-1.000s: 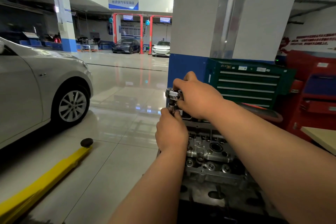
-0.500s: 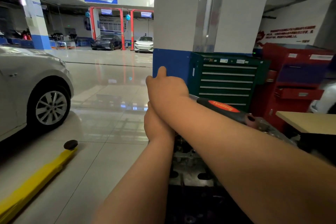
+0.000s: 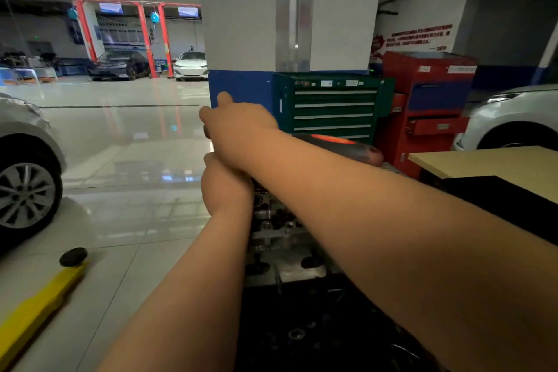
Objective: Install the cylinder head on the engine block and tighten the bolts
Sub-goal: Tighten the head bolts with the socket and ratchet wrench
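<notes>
Rough cast-metal cylinder head (image 3: 273,229), bored with round holes, lies before the green drawer cabinet (image 3: 332,106), long axis running from me toward it. The wrench (image 3: 341,145), handle black-and-orange, points right across the cabinet's front. My right grip (image 3: 238,127) clenches its head end. My left grip (image 3: 225,184) is fisted beneath; holding what, I cannot tell.

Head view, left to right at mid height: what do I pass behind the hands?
Silver car's alloy wheel → white pillar with blue base → green drawer tool cabinet → red tool cabinet → white car's front.
</notes>
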Demonstrator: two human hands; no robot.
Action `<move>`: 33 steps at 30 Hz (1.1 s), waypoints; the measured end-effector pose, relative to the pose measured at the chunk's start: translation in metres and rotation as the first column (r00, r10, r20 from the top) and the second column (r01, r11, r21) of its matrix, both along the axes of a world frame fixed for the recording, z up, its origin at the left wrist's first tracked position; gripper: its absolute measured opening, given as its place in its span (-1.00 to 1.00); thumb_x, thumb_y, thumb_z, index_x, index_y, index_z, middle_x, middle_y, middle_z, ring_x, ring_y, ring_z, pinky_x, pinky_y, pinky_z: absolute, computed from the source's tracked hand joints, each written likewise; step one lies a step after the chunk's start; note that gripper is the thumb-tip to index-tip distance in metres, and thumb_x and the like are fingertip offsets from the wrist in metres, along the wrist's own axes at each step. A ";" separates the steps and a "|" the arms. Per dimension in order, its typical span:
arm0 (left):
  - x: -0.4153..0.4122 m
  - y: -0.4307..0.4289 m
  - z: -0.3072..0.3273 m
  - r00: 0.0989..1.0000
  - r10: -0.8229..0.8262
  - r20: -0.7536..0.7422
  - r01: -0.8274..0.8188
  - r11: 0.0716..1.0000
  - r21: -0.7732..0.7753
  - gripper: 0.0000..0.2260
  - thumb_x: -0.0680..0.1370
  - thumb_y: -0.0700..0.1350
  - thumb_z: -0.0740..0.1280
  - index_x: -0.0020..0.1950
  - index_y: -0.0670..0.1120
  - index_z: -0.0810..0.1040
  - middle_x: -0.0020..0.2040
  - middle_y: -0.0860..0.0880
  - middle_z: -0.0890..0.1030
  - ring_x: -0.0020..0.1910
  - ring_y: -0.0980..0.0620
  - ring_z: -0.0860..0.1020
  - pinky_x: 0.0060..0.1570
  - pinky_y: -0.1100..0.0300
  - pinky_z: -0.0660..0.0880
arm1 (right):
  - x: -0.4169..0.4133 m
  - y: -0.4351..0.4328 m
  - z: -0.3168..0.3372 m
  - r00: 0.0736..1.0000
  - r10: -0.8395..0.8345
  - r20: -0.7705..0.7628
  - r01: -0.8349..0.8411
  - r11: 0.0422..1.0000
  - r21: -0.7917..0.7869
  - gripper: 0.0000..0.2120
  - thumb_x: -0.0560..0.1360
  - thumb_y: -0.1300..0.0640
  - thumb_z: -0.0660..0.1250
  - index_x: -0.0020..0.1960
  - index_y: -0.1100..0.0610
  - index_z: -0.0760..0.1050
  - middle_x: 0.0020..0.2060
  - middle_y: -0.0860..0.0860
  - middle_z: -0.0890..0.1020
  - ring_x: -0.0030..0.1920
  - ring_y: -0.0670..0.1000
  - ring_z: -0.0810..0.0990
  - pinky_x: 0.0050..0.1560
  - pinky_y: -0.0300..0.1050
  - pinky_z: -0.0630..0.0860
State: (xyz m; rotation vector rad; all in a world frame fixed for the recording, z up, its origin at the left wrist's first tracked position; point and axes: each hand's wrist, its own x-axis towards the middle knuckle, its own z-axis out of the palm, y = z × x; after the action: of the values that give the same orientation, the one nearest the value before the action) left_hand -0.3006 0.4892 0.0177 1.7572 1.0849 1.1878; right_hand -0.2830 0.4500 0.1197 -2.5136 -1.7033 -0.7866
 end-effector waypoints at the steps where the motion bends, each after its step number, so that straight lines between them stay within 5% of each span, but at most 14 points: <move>1: 0.000 0.001 0.000 0.999 0.024 -0.048 -0.024 1.000 0.008 -0.82 0.58 -0.16 0.19 0.15 -0.17 0.40 0.03 -0.16 0.57 -0.14 -0.17 0.46 -0.22 0.12 0.32 | 0.009 -0.004 0.000 0.998 0.057 0.020 -0.057 0.998 -0.008 -0.63 0.51 0.19 0.25 0.30 0.06 0.33 0.21 0.10 0.35 -0.40 0.06 0.34 -0.48 -0.10 0.22; 5: 0.003 -0.001 0.000 0.997 0.049 -0.057 -0.047 0.999 0.024 -0.81 0.64 -0.07 0.10 0.15 -0.17 0.34 0.08 -0.20 0.56 -0.05 -0.22 0.48 -0.21 0.06 0.27 | 0.042 -0.015 -0.002 0.957 0.277 0.083 -0.272 0.960 -0.067 -0.66 0.53 0.09 0.26 0.29 0.05 0.35 0.23 0.06 0.38 -0.43 -0.01 0.28 -0.45 -0.14 0.18; 10: 0.007 0.000 -0.001 0.998 0.045 -0.049 -0.044 0.999 0.008 -0.90 0.64 -0.06 0.09 0.02 -0.09 0.25 0.00 -0.17 0.56 -0.18 -0.14 0.40 -0.23 0.05 0.29 | 0.057 -0.015 -0.012 0.924 0.370 0.095 -0.363 0.928 -0.081 -0.66 0.53 0.03 0.27 0.29 0.07 0.38 0.22 0.05 0.38 -0.36 0.09 0.36 -0.37 -0.08 0.28; 16: 0.010 0.001 -0.003 0.999 0.020 -0.040 -0.020 1.000 -0.010 -0.86 0.54 -0.17 0.21 -0.01 -0.08 0.25 -0.18 -0.03 0.47 -0.24 -0.10 0.48 -0.24 0.03 0.42 | 0.037 -0.019 -0.016 0.981 0.194 0.017 -0.192 0.979 -0.068 -0.60 0.55 0.03 0.22 0.35 0.07 0.25 0.21 0.12 0.33 -0.39 0.05 0.36 -0.36 -0.09 0.27; 20: 0.010 0.003 0.006 0.997 -0.004 -0.078 -0.003 0.995 -0.096 -0.88 0.55 -0.15 0.24 0.01 -0.09 0.30 -0.20 -0.01 0.47 -0.20 -0.10 0.48 -0.11 0.03 0.44 | 0.023 -0.028 -0.017 0.997 0.046 -0.069 -0.056 0.988 -0.143 -0.45 0.55 0.05 0.21 0.47 0.10 0.10 0.27 0.15 0.33 0.03 0.15 0.47 -0.09 -0.01 0.28; 22: 0.013 0.004 0.013 1.000 0.020 -0.019 -0.023 0.989 -0.144 -0.88 0.55 -0.14 0.25 0.04 -0.11 0.35 -0.13 -0.02 0.48 -0.12 -0.11 0.47 0.05 0.00 0.45 | 0.029 -0.038 -0.006 0.987 -0.037 -0.154 0.013 0.988 -0.156 -0.49 0.54 0.07 0.23 0.43 0.13 0.17 0.15 0.11 0.43 0.00 0.14 0.47 -0.11 0.02 0.33; 26: 0.018 0.005 0.017 0.996 0.053 0.070 -0.046 0.994 -0.098 -0.90 0.55 -0.16 0.20 0.03 -0.14 0.44 -0.14 -0.02 0.49 -0.15 -0.09 0.45 -0.16 0.11 0.36 | 0.041 -0.061 0.009 0.964 -0.242 -0.113 0.194 0.926 -0.324 -0.77 0.56 0.20 0.19 0.21 0.15 0.39 -0.22 0.00 0.38 -0.17 0.05 0.44 -0.16 -0.01 0.41; 30: 0.025 0.013 0.018 0.988 0.139 0.074 -0.126 0.980 -0.153 -0.97 0.51 -0.17 0.24 -0.11 -0.11 0.45 -0.19 -0.04 0.48 -0.18 -0.10 0.44 -0.20 0.13 0.32 | 0.013 -0.062 0.011 0.980 -0.167 -0.111 0.128 0.948 -0.293 -0.93 0.55 0.21 0.19 0.00 0.08 0.33 -0.27 -0.02 0.32 -0.20 0.04 0.39 -0.16 -0.01 0.35; 33: 0.031 0.018 0.020 0.979 0.170 0.109 -0.129 0.943 -0.307 -0.88 0.39 -0.05 0.36 -0.17 -0.05 0.47 -0.21 0.07 0.56 -0.18 -0.05 0.53 -0.14 0.14 0.48 | -0.007 -0.050 0.000 0.985 -0.124 -0.120 0.089 0.960 -0.265 -0.74 0.58 0.20 0.09 0.22 0.11 0.42 0.00 0.02 0.51 -0.02 0.10 0.48 -0.21 -0.06 0.30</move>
State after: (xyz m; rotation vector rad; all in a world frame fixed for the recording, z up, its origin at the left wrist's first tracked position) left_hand -0.2699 0.5072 0.0380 1.3642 1.2623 1.1458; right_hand -0.2903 0.3998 0.1192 -2.7739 -1.7393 -0.4056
